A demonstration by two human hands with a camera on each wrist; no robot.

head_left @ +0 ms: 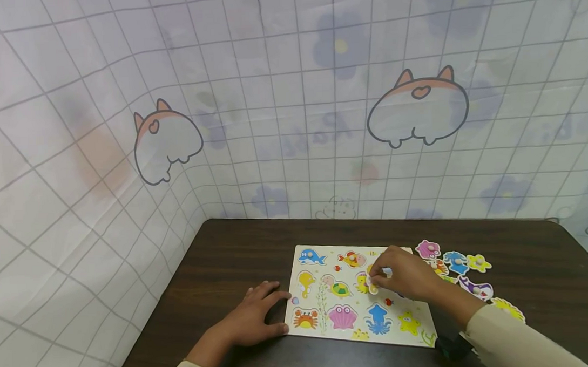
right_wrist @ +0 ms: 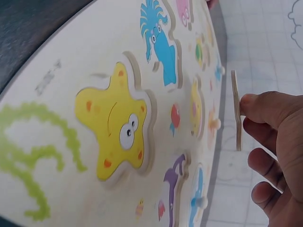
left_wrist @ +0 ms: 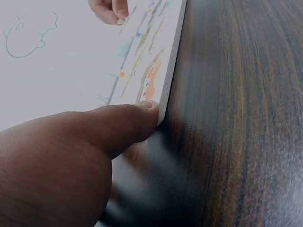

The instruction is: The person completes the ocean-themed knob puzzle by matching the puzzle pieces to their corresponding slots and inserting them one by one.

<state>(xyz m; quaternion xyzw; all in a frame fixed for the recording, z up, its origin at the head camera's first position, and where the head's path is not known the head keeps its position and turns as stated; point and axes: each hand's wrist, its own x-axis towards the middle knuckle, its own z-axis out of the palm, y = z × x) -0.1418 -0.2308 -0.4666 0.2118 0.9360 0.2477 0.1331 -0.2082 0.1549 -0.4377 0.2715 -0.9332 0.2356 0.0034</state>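
Note:
A wooden puzzle board (head_left: 347, 328) with sea-animal pictures lies on the table. My right hand (head_left: 408, 274) is over its right half, pinching a thin puzzle piece (right_wrist: 236, 113) that stands edge-on in the right wrist view. The piece is held between thumb and fingers, above the board's surface; its picture is mostly hidden. My left hand (head_left: 252, 314) rests at the board's left edge, fingers spread, thumb (left_wrist: 135, 120) touching the near corner. A blue whale piece (head_left: 311, 257) and a red-and-yellow fish piece (head_left: 351, 259) with knobs sit in the top row.
Several loose knobbed pieces lie right of the board: a pink shell (head_left: 427, 249), a blue squid (head_left: 456, 262), a yellow star (head_left: 479, 263), a purple one (head_left: 475, 289) and a yellow one (head_left: 508, 309) by the right sleeve. A patterned cloth (head_left: 293, 151) hangs behind the dark table (head_left: 228, 250).

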